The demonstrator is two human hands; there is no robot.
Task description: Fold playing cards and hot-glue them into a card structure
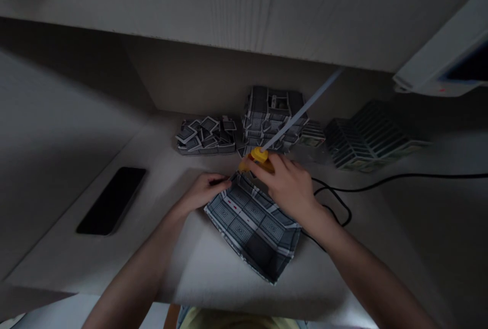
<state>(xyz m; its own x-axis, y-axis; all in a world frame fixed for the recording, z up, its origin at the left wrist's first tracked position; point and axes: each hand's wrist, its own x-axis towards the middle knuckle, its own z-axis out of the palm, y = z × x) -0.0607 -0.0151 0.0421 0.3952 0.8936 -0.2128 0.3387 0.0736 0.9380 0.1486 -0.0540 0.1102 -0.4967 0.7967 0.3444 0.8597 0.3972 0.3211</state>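
Observation:
An open box made of playing cards (244,222), with patterned card backs lining its inside, lies tilted on the table in front of me. My left hand (204,190) pinches its far left corner between thumb and fingers. In my right hand (290,181) is a yellow glue gun (259,156), with a long whitish glue stick (305,108) rising from its back toward the upper right. The gun is over the box's far edge near that same corner; its nozzle tip is hard to make out. My right forearm passes over the box's right end.
Behind are a pile of loose cards (208,133), a stacked card structure (272,115) and blurred ridged card stacks (373,136). A phone (112,202) lies left. A black cable (400,176) loops at right. A shelf board (229,8) overhangs the table.

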